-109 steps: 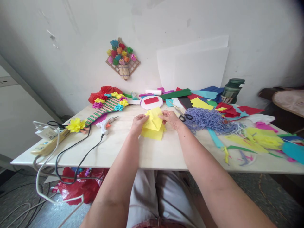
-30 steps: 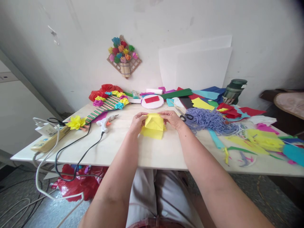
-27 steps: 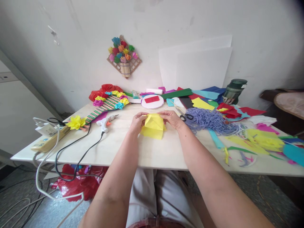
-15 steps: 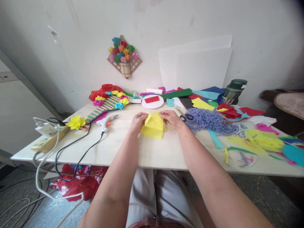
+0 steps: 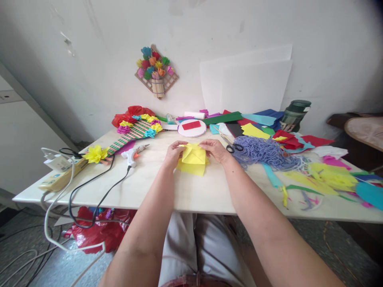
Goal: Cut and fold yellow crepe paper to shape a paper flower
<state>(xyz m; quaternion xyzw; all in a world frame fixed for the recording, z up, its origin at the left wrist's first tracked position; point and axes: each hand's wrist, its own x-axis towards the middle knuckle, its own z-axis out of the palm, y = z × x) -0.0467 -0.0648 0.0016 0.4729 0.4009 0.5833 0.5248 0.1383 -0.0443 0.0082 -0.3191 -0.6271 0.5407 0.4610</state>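
**Both hands on the yellow paper, mid-table**

Left hand curled at the left edge of the yellow paper, fingertips pinching the upper left corner. Right hand mirroring it on the other side, fingers closed on the upper right corner. Paper folded into layers, lower part lying flat on the table, top flap raised slightly between the two hands. Forearms coming in from the near edge, converging on the sheet.

Just right of the right hand: black-handled scissors, touching the edge of a big heap of lilac yarn. Beyond the yarn, a scatter of coloured paper scraps across the right side. Behind the yellow paper, a white round disc with a red rectangle on it. To the left, a glue gun lying on its side, black cord trailing off the near edge. Farther left, a striped woven piece trimmed with paper flowers, and a power strip at the table's left corner. Dark green flask standing at the back right, near the wall. Small flower basket decoration hanging on the wall above.
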